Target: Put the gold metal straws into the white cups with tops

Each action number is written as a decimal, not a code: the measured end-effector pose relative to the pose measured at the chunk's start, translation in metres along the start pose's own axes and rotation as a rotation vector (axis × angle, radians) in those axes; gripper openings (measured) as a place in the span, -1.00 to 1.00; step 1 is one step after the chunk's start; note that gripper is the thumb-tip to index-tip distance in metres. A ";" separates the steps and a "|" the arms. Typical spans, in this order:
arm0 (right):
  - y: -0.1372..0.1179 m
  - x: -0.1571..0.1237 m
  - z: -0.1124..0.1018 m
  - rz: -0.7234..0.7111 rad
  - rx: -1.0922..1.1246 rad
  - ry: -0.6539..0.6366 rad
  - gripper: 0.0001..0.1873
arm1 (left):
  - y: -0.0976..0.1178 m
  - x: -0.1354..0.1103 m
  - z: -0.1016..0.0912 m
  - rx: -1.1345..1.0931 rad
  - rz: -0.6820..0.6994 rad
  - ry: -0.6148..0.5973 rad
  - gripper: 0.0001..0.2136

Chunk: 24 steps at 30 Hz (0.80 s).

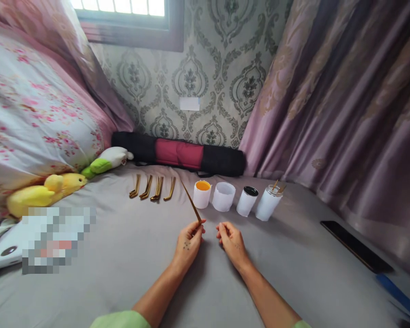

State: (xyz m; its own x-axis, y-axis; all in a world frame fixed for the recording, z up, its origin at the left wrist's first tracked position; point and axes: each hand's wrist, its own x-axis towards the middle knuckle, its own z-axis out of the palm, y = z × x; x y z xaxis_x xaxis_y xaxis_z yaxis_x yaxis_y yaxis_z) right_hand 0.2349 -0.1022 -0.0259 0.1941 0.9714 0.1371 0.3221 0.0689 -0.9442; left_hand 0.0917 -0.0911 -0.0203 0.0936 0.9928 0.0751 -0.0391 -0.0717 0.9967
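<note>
My left hand (pixel 187 240) is closed in a pinch round the lower end of a thin golden-brown strip (pixel 192 203), which slants up and away to the left. My right hand (pixel 233 243) sits just to its right with curled fingers, apart from the strip; whatever its fingertips hold, if anything, is hidden. Beyond my hands stand white-wrapped containers in a row: one with orange contents (pixel 202 196), a pale one (pixel 223 198), one with black contents (pixel 248 200) and a jar (pixel 268 204) with thin sticks poking out. Left of them lie several golden-brown bent strips (pixel 157 189) in small bundles.
Grey cloth (pixel 123 273) covers the surface. A black and red long bag (pixel 179 153) lies along the wall. Yellow (pixel 37 196) and green-white (pixel 105 162) plush toys and a partly blurred white object (pixel 7 250) are left. A dark phone (pixel 355 246) and blue strip (pixel 398 294) lie right.
</note>
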 end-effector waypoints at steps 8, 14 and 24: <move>-0.004 -0.002 0.002 -0.019 -0.032 -0.002 -0.61 | 0.000 -0.006 -0.001 0.214 0.170 -0.039 -0.69; -0.006 -0.004 0.003 -0.022 -0.056 0.021 -0.65 | 0.002 -0.011 -0.005 0.342 0.221 -0.117 -0.66; -0.004 -0.003 0.002 0.029 -0.018 0.045 -0.66 | -0.001 -0.013 -0.013 0.547 0.321 -0.244 -0.69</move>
State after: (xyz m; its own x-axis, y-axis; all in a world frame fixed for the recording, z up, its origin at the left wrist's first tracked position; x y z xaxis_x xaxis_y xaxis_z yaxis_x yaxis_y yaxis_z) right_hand 0.2309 -0.1047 -0.0228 0.2449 0.9617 0.1234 0.3322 0.0364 -0.9425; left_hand 0.0773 -0.1029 -0.0225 0.3859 0.8685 0.3112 0.4006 -0.4616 0.7915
